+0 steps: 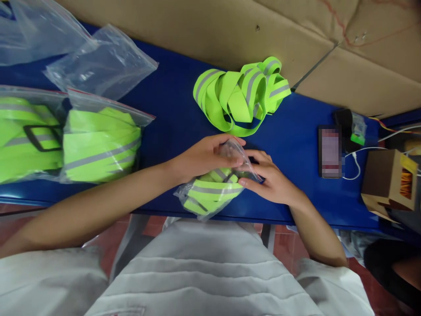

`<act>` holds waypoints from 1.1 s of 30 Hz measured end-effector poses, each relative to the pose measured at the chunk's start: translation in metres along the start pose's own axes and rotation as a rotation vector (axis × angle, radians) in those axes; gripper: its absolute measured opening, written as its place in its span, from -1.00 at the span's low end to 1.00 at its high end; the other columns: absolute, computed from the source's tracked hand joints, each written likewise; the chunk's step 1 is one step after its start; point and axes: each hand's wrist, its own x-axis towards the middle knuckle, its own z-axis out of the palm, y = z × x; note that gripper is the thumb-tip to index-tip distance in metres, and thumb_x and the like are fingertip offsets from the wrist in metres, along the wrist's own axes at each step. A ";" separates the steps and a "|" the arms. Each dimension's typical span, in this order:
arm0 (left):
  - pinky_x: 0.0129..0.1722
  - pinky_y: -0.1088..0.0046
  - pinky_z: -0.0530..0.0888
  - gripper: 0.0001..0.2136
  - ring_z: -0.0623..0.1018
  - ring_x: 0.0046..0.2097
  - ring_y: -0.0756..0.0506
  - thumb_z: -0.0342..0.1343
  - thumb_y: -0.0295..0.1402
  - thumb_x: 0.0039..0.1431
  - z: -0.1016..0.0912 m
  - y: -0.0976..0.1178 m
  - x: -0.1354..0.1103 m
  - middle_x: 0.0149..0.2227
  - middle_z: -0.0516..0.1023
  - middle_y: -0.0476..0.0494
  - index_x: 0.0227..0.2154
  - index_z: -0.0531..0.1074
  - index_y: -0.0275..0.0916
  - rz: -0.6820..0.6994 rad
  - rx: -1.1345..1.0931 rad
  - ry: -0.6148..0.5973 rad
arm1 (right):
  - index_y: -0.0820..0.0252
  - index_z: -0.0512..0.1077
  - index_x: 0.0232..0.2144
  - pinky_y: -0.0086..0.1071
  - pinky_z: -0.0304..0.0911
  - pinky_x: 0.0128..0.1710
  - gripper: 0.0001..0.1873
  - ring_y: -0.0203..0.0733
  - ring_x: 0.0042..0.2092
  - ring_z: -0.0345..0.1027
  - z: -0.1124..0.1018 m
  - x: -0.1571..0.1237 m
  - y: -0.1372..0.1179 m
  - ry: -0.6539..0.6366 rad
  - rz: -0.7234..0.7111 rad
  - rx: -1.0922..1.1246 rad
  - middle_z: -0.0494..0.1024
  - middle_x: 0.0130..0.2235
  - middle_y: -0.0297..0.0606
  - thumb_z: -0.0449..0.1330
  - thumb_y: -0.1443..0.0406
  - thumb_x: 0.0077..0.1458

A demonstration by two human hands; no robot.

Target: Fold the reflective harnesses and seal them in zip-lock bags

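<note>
In front of me lies a clear zip bag [213,193] with a folded neon-yellow reflective strap inside, near the table's front edge. My left hand [210,153] is closed over the bag's upper end, its fingers on the plastic. On the other side, my right hand [268,177] pinches the bag's opening edge between thumb and fingers. Just beyond the hands sits a loose heap of neon-yellow reflective strap [240,94]. A filled bag of strap [101,145] rests to the left of my left forearm.
Another filled bag [26,145] lies at the far left, with empty clear bags [105,61] behind. On the right are a phone [330,151], a cable [357,164] and an open cardboard box [388,182]. Cardboard [197,30] lines the blue table's [289,131] back edge.
</note>
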 end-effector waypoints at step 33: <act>-0.19 0.44 0.59 -0.66 0.67 -0.24 -0.09 0.50 -0.17 -0.01 -0.008 0.004 0.002 -0.27 0.70 -0.10 -0.25 0.63 -0.27 0.085 -0.061 0.214 | 0.11 0.53 -0.14 -0.43 0.38 -0.36 -0.76 -0.32 -0.35 0.47 -0.009 0.000 0.006 0.479 0.383 0.396 0.60 -0.31 -0.34 0.38 0.13 0.22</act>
